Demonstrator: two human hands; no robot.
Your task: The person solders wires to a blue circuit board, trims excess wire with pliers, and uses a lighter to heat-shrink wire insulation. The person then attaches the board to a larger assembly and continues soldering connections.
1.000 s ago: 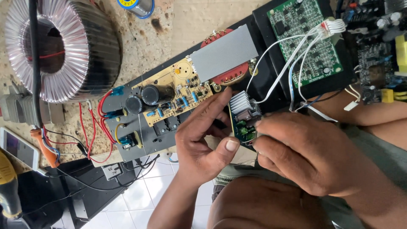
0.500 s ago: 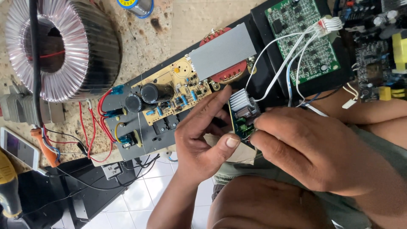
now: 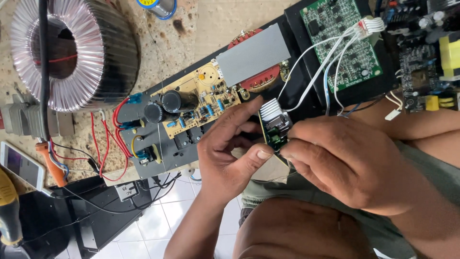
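Toroid (image 3: 72,52) sat far left on the bench, phone (image 3: 19,165) below it, then the tan board (image 3: 196,103) with its black caps. Left hand (image 3: 230,153) pinched the small module (image 3: 275,127) from its left, thumb under, forefinger on top. Module ran long axis top to bottom, heatsink end up, right between both hands, over the lap. Right hand (image 3: 345,163) gripped its lower right edge, about equally close. Its green lower half was mostly hidden by fingers, couldn't make out what's there. Green board (image 3: 342,45) up right.
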